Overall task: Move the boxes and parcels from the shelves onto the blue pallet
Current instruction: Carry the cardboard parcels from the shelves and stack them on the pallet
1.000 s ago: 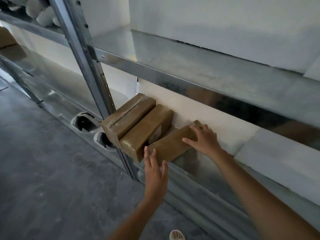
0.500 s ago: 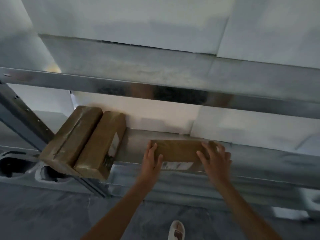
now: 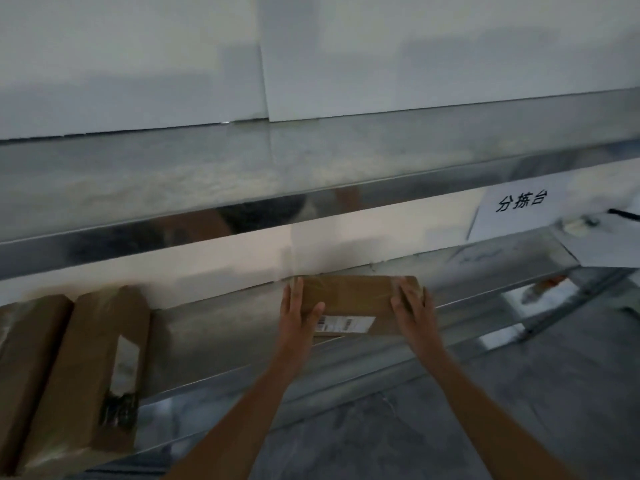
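Brown parcel [image 3: 349,297], lying flat on the lower metal shelf [image 3: 214,327] at centre, is clasped at both short ends, left hand [image 3: 299,315] at 9 o'clock, right hand [image 3: 414,311] at 3 o'clock, and is best lifted level under even inward pressure.

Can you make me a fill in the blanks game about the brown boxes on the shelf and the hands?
1. The person holds one brown box between ____ hands.
2. The left hand and right hand are at opposite ____ of that box.
3. ____ other brown boxes lie left of it on the metal shelf.
4. The white label on the held box faces the ____.

Missing words: two; ends; Two; person
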